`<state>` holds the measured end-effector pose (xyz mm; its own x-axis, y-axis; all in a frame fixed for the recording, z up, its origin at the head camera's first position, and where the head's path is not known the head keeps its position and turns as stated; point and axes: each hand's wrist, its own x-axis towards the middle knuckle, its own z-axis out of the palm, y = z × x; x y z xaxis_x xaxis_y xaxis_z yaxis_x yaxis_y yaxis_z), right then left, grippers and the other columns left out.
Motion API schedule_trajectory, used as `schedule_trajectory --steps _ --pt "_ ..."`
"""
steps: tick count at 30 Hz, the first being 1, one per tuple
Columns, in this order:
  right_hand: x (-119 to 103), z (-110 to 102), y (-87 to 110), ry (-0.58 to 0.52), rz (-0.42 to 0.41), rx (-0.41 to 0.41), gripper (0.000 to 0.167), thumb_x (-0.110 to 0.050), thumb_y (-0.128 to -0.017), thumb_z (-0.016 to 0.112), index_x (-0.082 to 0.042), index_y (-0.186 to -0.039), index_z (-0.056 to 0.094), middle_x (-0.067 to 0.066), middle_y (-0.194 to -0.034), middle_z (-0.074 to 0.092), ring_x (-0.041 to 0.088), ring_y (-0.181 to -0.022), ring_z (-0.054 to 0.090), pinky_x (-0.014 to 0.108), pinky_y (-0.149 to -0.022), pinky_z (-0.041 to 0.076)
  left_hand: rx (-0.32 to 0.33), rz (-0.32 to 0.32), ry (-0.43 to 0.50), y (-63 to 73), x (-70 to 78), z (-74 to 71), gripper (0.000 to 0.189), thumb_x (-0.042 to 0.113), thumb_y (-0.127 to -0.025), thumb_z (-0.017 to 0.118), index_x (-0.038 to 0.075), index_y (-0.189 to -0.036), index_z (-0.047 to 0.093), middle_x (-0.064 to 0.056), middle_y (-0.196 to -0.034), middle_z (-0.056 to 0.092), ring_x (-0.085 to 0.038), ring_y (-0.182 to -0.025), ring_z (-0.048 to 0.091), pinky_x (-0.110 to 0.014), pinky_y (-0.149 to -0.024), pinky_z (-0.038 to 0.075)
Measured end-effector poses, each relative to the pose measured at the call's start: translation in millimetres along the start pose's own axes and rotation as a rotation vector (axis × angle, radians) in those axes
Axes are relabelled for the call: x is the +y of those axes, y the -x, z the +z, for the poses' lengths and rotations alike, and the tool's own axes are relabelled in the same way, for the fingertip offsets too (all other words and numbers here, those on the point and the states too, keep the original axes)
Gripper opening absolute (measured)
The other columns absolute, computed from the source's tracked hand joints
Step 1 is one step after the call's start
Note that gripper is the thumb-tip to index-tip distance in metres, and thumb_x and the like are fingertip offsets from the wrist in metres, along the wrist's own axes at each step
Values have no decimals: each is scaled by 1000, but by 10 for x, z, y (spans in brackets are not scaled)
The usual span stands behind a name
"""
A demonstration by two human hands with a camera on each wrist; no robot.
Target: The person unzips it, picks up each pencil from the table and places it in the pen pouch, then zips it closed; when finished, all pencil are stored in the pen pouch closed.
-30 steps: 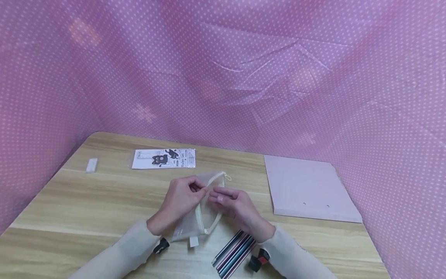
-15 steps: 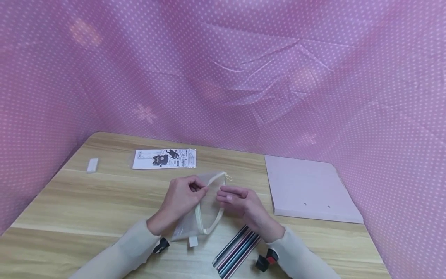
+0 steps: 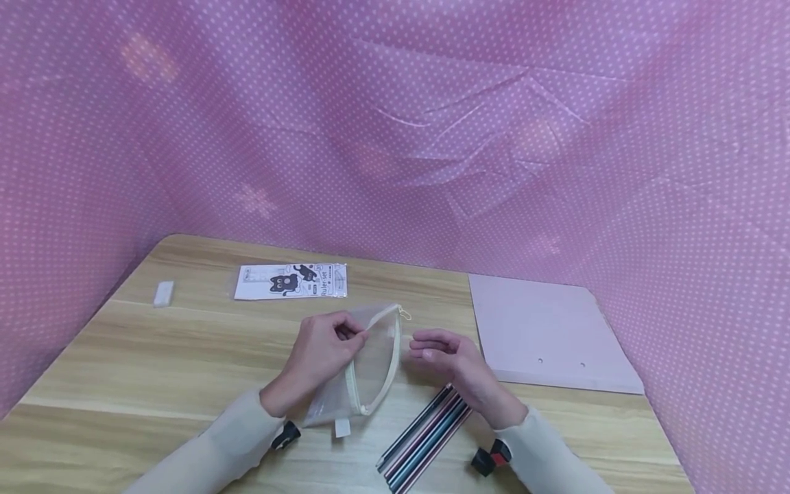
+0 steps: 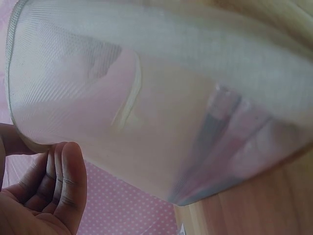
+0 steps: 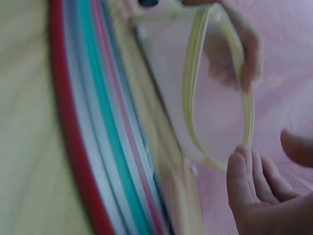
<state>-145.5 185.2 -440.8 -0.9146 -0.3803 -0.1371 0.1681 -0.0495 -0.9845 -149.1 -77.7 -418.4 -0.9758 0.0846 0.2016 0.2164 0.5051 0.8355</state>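
Observation:
A translucent mesh pouch (image 3: 328, 400) with a cream zip stands gaping on the table. My left hand (image 3: 322, 350) pinches the left side of its mouth between thumb and fingers. In the left wrist view those fingertips (image 4: 73, 154) meet at the pouch's edge. Right of the pouch hovers my right hand (image 3: 459, 363), fingers loosely bent and holding nothing. In the head view a small gap separates it from the zip. Several pencils (image 3: 422, 442) in dark, pink and teal lie side by side below that hand, their far ends partly hidden by it.
A packaged ruler set (image 3: 290, 282) lies behind the pouch, and a white eraser-like block (image 3: 163, 293) is at the far left. A pale board or folder (image 3: 549, 333) with two holes covers the table's right side. Pink dotted cloth (image 3: 395, 137) hangs behind.
My right hand has drawn back to the right, away from the pouch's mouth, uncovering the zip's right side. The left hand keeps its pinch in the same place.

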Motion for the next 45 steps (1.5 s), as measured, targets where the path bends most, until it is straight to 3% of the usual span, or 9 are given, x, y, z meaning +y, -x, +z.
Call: schedule_trajectory --steps 5,9,16,26,33,45 --pt "39 -85 41 286 -35 -84 39 -1 -89 67 8 -126 59 32 -123 64 31 -110 68 23 -93 57 -8 -16 8 -3 -9 14 9 15 -82 80 19 -79 73 2 -73 72 -11 -61 60 -21 -55 51" --pt "82 -122 75 506 -87 -222 35 -2 -87 71 -1 -121 66 24 -117 70 37 -105 68 24 -89 57 -11 -19 13 2 -14 20 9 15 -82 80 18 -78 73 2 -73 72 -11 -61 60 -21 -55 51" --pt "95 -131 125 774 -157 -479 37 -6 -85 76 -19 -119 70 -3 -116 75 10 -108 68 29 -98 55 -4 11 8 17 -21 28 9 15 -82 81 18 -78 73 3 -73 72 -9 -63 61 -19 -59 52" --pt "120 -131 147 961 -220 -568 41 -4 -82 77 -26 -116 71 -13 -112 73 2 -105 66 23 -96 54 2 18 2 18 -10 30 10 16 -82 81 19 -78 73 3 -73 72 -9 -62 61 -20 -57 52" --pt "160 -171 117 977 -243 -624 44 3 -80 74 -23 -115 71 -12 -112 72 0 -102 64 20 -93 54 6 40 -1 20 -11 39 9 14 -82 81 18 -78 74 3 -73 72 -7 -63 62 -19 -59 53" --pt "195 -163 71 999 -328 -645 39 7 -80 69 -21 -107 76 -11 -106 74 -3 -102 61 19 -93 52 5 37 -10 24 -15 44 9 15 -82 82 18 -79 74 3 -73 73 -7 -64 61 -19 -60 52"
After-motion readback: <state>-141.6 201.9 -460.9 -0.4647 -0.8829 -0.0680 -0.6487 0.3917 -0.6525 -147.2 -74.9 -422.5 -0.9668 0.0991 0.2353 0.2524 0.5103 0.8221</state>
